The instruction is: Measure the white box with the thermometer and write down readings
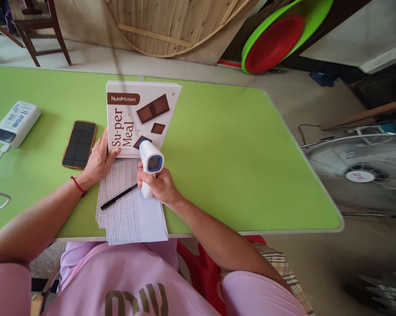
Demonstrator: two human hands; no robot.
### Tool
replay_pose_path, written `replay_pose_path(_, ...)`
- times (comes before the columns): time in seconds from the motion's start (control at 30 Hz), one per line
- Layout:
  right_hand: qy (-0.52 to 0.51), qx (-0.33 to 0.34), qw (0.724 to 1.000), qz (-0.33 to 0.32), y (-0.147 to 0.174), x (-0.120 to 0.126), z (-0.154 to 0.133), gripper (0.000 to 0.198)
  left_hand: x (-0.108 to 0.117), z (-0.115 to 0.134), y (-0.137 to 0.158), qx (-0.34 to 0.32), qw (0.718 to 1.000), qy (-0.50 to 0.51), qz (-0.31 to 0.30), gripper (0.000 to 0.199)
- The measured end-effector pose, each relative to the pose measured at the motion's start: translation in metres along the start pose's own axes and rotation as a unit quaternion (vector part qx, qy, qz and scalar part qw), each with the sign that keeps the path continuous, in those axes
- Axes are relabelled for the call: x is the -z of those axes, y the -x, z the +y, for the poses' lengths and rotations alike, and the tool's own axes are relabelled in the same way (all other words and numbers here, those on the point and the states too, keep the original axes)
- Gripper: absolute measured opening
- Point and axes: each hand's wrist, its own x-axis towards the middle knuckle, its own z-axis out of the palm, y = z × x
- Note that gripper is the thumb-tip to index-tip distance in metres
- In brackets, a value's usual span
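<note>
My left hand (101, 157) grips the lower left edge of a white box (125, 131) printed "NutriMotion Su-per Meal" with chocolate pieces, its thumb on the front. The box stands tilted on the table. In my right hand (161, 184) is a white infrared thermometer (148, 151) with a blue-rimmed screen facing me, its front end close to the box's lower right. Whether it touches the box I cannot tell. Handwritten paper sheets (119, 219) lie beneath, reaching over the near table edge. A black pen (119, 196) rests on them, its end by my right fingers.
On the green table (237, 166), a phone (80, 145) lies left of my left hand. A white power bank (16, 123) with a cable sits farther left. Beyond the table's right edge stands a fan (358, 171). A red stool (201, 267) is below the near edge.
</note>
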Motion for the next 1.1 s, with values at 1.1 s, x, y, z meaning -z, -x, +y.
replay_pose_path(1.1, 0.028, -0.003, 1.000, 0.006, 0.001, 0.012, -0.005, 0.039, -0.001, -0.004, 0.000, -0.012, 1.000, 0.008, 0.001, 0.072)
